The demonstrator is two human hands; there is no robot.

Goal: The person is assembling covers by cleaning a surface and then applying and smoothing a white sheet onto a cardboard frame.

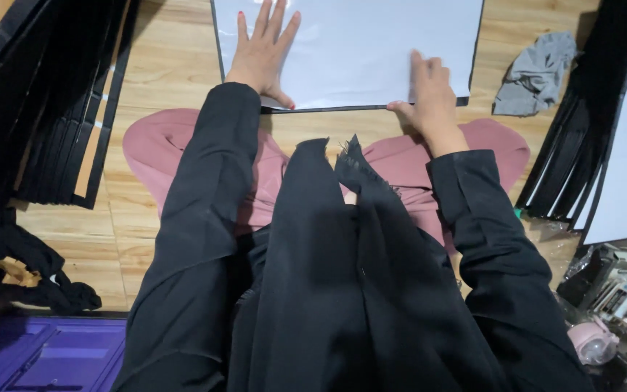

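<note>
Down on the wooden floor (pixel 168 65), the person sat with knees spread in pink trousers (pixel 161 145), black sleeves reaching forward to a large white sheet with a black edge (pixel 371 43). The left hand (pixel 264 51) lay flat on the sheet's near left part, fingers spread and pointing away from the body, palm pressed down, gripping nothing. The right hand (pixel 429 91) rested at the sheet's near right edge, fingers on top of the white face and the thumb at the black border; whether the thumb was tucked under that edge I could not tell. The sheet stretched out ahead of both hands and between them, its near edge just beyond the knees.

Off to the right of the right hand, well apart from it, a crumpled grey cloth (pixel 538 72) lay on the boards. Further right leaned a fanned stack of black-edged boards (pixel 582 145) with a white face showing. Left of the left hand, well apart, stood another stack of black panels (pixel 52 101). Behind the left elbow, near the body, a heap of black fabric (pixel 23 276) sat beside a purple bin (pixel 45 356). A black scarf (pixel 342 239) hung down the person's front, between the arms.
</note>
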